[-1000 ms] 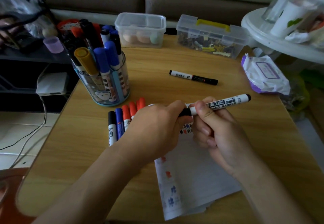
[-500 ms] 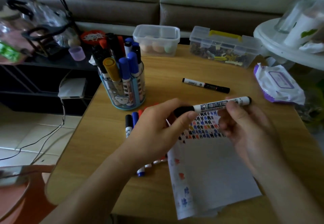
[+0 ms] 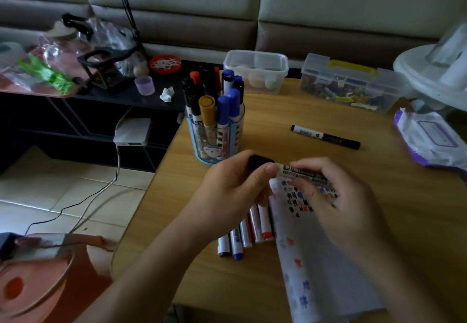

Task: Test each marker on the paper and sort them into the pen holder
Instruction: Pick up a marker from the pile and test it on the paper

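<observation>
1. Table point(image 3: 278, 115): one, wood-grain top, carrying every item listed below.

2. Paper point(image 3: 323, 272): one sheet. It runs from the centre of the table to the near edge. Small test marks in red, blue and black crowd its far end, and more run down its left margin.

3. Clear plastic boxes: two, both lidded, both on the far edge. The left box point(image 3: 256, 70) stands near the far left corner. The right box point(image 3: 351, 85) has a yellow handle.

4. Wipes pack point(image 3: 429, 138): one, flat at the right edge.

5. Pen holder point(image 3: 214, 145): one clear cylinder, upright at the left edge, just in front of the left box. It holds capped markers standing on end. At least nine caps show: black, red, blue and one yellow. The exact total cannot be read.

6. Hands: two, both over the far end of the paper. The left hand point(image 3: 235, 191) pinches the black cap end of the held marker point(image 3: 290, 171) between thumb and curled fingers. The right hand point(image 3: 336, 196) curls round its white barrel. The marker lies roughly level. Whether the cap is fully seated cannot be told.

7. Markers lying on the table: six.
   - Row of markers point(image 3: 245, 239): five, side by side, touching the left edge of the paper, with far ends hidden under the left hand.
   - Loose marker point(image 3: 326, 137): one, black-capped, lying between the paper and the right box, well apart from both.
</observation>
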